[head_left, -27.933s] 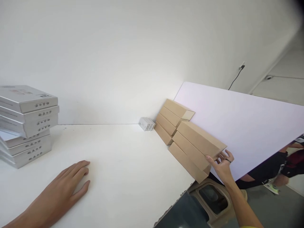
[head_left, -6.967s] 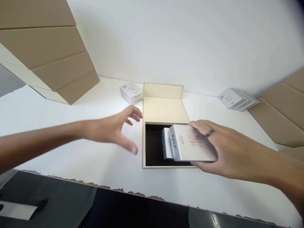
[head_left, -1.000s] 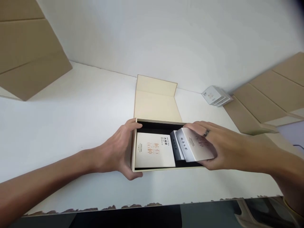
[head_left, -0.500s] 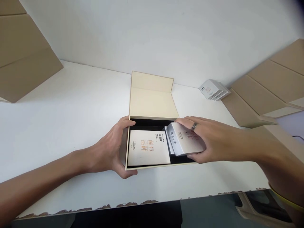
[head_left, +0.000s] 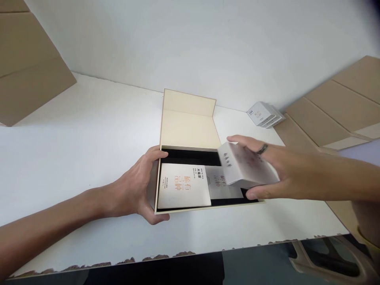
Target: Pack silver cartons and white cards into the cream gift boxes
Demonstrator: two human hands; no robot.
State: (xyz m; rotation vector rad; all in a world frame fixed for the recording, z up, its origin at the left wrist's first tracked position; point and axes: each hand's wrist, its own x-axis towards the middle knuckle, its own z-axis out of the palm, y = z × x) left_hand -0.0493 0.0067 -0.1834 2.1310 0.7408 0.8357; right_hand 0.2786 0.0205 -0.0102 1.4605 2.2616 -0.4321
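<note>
A cream gift box lies on the white table with its hinged lid folded back and a black inside. My left hand grips the box's left end, thumb and fingers on opposite edges. A white tea box with orange characters sits in the left part. Beside it, deeper in the right part, lies another tea box, partly covered. My right hand, a ring on one finger, holds a small white tea box, tilted and slightly blurred, above the right part.
Several small white tea boxes are stacked by the wall at the back right. Large brown boxes stand at the left and right. The table's front edge is chipped; a chair stands below.
My right hand has raised the tea box and moved it slightly right, uncovering another one beneath. My left hand keeps its hold on the gift box.
</note>
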